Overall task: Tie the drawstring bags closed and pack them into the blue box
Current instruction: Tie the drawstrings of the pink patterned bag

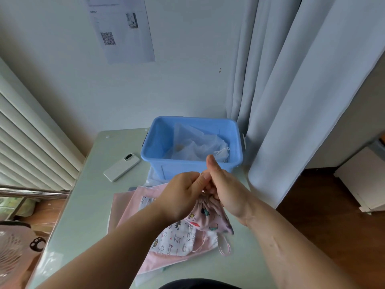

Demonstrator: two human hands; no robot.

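Observation:
A pink patterned drawstring bag (205,220) hangs gathered at its neck between both hands above the table. My left hand (183,195) pinches the drawstring at the bag's top. My right hand (224,188) grips the bunched neck, thumb raised. Under it lie a white cat-print bag (177,238) and flat pink bags (129,207) in a pile. The blue box (158,155) stands behind at the table's far side, with a white bag (198,144) inside it.
A white phone (121,167) lies left of the box on the pale green table (87,205). Grey curtains (291,101) hang at the right, blinds at the left. A pink fan (12,251) stands on the floor at lower left.

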